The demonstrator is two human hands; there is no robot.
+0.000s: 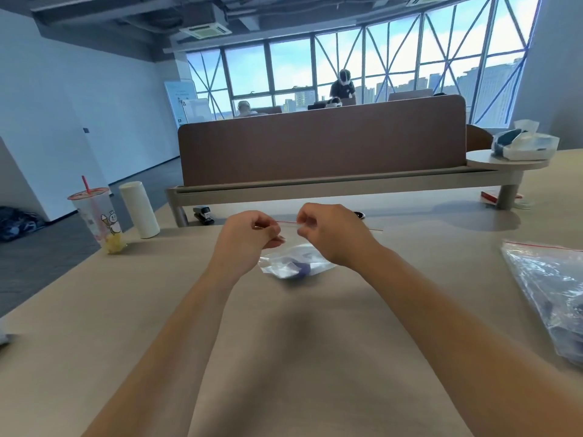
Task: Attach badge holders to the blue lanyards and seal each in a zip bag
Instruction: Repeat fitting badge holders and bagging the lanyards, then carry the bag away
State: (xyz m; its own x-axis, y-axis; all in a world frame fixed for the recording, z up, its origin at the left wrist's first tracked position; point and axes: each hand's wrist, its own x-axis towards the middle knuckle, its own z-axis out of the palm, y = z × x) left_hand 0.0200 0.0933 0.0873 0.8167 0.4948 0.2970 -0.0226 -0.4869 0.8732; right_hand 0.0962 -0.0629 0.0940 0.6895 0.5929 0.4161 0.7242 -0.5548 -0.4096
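Sealing is in hand: left hand [249,230] and right hand [328,230] pinch the zip bag [293,263] by its red strip; pressing along it likely comes next.

The zip bag [296,263] rests on the table [284,357], cup [97,216] left, bag pile [549,285] right.

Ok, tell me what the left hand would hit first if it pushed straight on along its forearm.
Probably the raised shelf under the brown divider. The left hand, pinching the zip bag, points forward and slightly right, close past the right hand; depth is unclear.
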